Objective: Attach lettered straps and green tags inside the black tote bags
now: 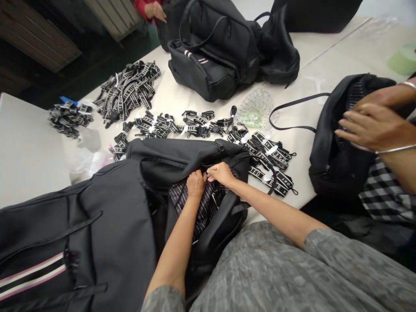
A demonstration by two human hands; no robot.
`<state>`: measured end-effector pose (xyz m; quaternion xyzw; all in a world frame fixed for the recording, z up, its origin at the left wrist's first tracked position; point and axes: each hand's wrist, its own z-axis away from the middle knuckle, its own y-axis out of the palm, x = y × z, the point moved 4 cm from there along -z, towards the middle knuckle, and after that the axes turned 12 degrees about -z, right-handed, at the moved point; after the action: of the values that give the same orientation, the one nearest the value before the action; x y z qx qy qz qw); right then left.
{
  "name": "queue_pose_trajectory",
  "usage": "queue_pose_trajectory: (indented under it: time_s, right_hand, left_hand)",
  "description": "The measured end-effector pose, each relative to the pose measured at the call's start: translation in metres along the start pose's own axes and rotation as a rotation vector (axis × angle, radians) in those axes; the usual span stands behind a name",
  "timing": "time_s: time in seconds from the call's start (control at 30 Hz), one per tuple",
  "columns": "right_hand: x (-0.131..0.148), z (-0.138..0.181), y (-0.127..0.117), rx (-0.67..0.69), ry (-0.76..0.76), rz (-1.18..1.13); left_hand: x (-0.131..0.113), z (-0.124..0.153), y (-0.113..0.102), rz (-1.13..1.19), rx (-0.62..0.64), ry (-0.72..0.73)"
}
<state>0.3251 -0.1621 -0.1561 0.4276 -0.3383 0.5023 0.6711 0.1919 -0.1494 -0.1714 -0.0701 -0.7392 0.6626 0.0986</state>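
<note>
A black bag (175, 154) lies open in front of me, its dark striped lining (204, 208) showing. At the upper edge of its opening my left hand (196, 184) is closed, fingers curled against the lining. Right beside it my right hand (221, 172) is closed in a pinch, fingertips almost touching the left ones. What either pinch holds is too small and covered to make out. A thin black handle (274, 173) loops out from the bag on the right, over bundled straps (271, 156) with white lettering.
Another large black bag (97, 225) with a striped band fills the left foreground. More lettered straps (130, 91) are heaped at the back left. Black bags (211, 56) stand at the far side, near a person's hand (156, 11). At right, a co-worker's hands (377, 117) work in a bag (328, 143).
</note>
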Motion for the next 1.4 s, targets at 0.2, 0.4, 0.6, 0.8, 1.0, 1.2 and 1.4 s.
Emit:
queue_pose_trajectory:
  time_s: [0.2,0.4,0.6,0.8,1.0,1.2,1.4]
  right_hand:
    - [-0.003,0.0,0.006,0.027,-0.02,-0.035]
    - [0.014,0.011,0.011,0.057,-0.262,0.458]
    - [0.028,0.024,0.012,0.051,-0.312,0.634]
    - [0.036,0.033,0.011,0.119,-0.283,0.412]
    - [0.039,0.03,0.021,0.125,-0.235,0.39]
    - [0.037,0.024,0.025,0.081,-0.119,0.367]
    - [0.034,0.021,0.026,0.07,-0.079,0.375]
  left_hand:
    - [0.001,0.002,0.002,0.079,-0.016,-0.037]
    - [0.01,0.005,-0.007,0.195,-0.084,-0.15]
    - [0.024,0.011,-0.035,0.486,-0.115,-0.256]
    - [0.033,0.025,-0.05,1.258,-0.051,-0.561]
    - [0.028,0.027,-0.054,1.437,-0.024,-0.635]
    - [0.03,0.028,-0.053,1.445,-0.018,-0.643]
    - [0.031,0.029,-0.05,1.41,-0.021,-0.601]
